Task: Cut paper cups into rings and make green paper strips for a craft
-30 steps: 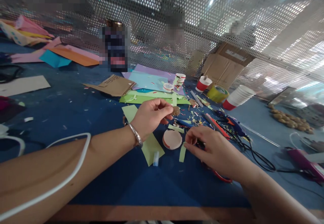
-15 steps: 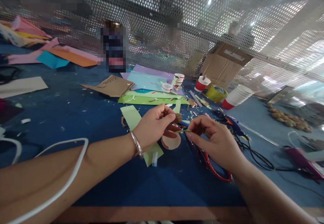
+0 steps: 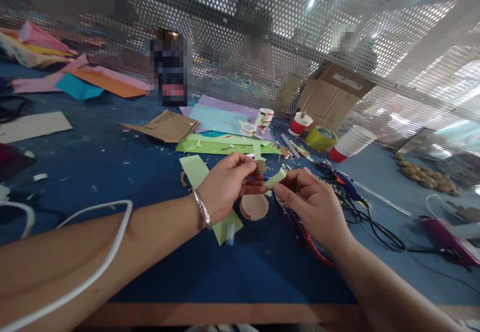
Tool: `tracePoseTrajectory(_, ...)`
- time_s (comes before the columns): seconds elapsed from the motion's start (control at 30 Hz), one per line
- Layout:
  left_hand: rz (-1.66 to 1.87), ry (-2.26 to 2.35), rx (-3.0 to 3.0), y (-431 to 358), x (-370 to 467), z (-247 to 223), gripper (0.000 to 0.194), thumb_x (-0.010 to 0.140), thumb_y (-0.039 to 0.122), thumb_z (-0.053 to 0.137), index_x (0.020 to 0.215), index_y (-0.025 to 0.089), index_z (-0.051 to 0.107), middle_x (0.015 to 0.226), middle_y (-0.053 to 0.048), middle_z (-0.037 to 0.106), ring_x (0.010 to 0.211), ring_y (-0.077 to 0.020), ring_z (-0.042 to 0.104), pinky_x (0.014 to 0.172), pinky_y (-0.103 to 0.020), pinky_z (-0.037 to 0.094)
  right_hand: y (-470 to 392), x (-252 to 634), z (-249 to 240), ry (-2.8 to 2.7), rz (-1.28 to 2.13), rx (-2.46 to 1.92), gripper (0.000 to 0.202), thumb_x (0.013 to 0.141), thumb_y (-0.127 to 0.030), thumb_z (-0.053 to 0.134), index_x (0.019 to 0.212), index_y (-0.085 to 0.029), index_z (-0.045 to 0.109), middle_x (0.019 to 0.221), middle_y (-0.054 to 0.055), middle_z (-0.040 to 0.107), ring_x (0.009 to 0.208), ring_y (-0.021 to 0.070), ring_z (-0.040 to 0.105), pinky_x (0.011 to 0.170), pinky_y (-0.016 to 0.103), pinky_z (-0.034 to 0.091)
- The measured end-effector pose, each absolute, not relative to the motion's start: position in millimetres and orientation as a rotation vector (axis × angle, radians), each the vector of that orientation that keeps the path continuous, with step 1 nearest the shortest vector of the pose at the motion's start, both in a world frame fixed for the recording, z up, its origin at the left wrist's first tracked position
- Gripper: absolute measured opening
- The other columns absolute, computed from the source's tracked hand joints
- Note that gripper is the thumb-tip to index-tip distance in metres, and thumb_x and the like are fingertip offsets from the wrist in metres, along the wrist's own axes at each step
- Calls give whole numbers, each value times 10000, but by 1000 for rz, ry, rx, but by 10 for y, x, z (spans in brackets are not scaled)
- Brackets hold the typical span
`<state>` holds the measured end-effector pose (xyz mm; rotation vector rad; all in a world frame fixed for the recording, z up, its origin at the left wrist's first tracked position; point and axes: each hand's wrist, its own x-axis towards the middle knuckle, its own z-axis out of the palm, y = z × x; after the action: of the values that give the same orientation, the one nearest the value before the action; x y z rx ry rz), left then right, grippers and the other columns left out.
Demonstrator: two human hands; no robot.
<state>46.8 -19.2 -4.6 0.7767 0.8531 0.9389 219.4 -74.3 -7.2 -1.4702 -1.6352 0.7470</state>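
My left hand [image 3: 230, 179] pinches a small brown cardboard piece [image 3: 260, 166] between thumb and forefinger. To its right, my right hand [image 3: 313, 197] has thumb and fingers closed on a short pale green paper strip [image 3: 276, 178]; the left hand's lower fingers reach to the strip's near end. Just below the hands a round cut cup bottom [image 3: 254, 207] lies on the blue table. A longer green paper strip [image 3: 195, 171] runs partly under my left hand. Red-handled scissors [image 3: 317, 252] lie partly hidden beneath my right hand.
Colored paper sheets [image 3: 221, 117], folded cardboard [image 3: 168, 126] and small cups [image 3: 265, 117] lie beyond the hands. Yellow tape [image 3: 321, 138], stacked paper cups [image 3: 352, 143] and a glue gun [image 3: 347, 184] with black cable are at right. A white cable [image 3: 120, 232] crosses my left forearm.
The green strip in my right hand has turned, showing its broad face. My left hand's lower fingers have stretched toward it, and its cardboard piece has shifted slightly up and left.
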Motion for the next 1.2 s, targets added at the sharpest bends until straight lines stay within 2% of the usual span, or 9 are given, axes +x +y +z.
tracePoseTrajectory(0.13, 880, 891, 869, -219, 456, -36, 139, 985, 160, 534, 846, 154, 543, 783, -15, 653, 666, -112, 663, 608, -255, 606, -767, 2193, -50, -1645, 663, -1485, 204, 925, -391, 670, 876, -193, 672, 709, -12, 646, 642, 135, 582, 605, 258, 438)
tracePoseTrajectory(0.27, 856, 922, 989, -209, 438, -60, 130, 972, 208, 562, 850, 167, 542, 835, -17, 692, 696, -127, 702, 538, -209, 546, -765, 2213, -48, -1647, 829, -1466, 237, 967, -423, 612, 872, -206, 615, 678, -27, 650, 569, 116, 574, 564, 240, 444)
tracePoseTrajectory(0.4, 876, 916, 1098, -197, 428, -96, 143, 946, 238, 603, 834, 170, 546, 804, -15, 701, 768, -145, 719, 581, -209, 546, -743, 2232, -78, -1732, 946, -1480, 296, 1000, -462, 552, 836, -216, 563, 637, -46, 612, 557, 99, 558, 550, 217, 423)
tracePoseTrajectory(0.6, 892, 876, 1184, -205, 407, -114, 151, 905, 254, 649, 815, 166, 565, 777, 5, 666, 806, -156, 709, 620, -234, 563, -741, 2236, -75, -1808, 932, -1485, 363, 1028, -478, 491, 778, -216, 528, 623, -59, 553, 539, 81, 527, 562, 210, 409)
tracePoseTrajectory(0.77, 900, 854, 1232, -209, 395, -128, 138, 886, 266, 661, 822, 160, 602, 780, 13, 645, 765, -126, 668, 622, -221, 554, -724, 2230, -62, -1852, 918, -1492, 356, 1028, -469, 493, 790, -212, 557, 611, -61, 536, 539, 84, 520, 559, 216, 398)
tracePoseTrajectory(1.2, 878, 830, 1232, -227, 397, -106, 116, 869, 267, 658, 818, 169, 622, 797, -6, 666, 763, -143, 665, 632, -240, 544, -716, 2212, -49, -1787, 937, -1525, 393, 992, -475, 543, 704, -210, 521, 564, -59, 510, 496, 96, 473, 526, 231, 367)
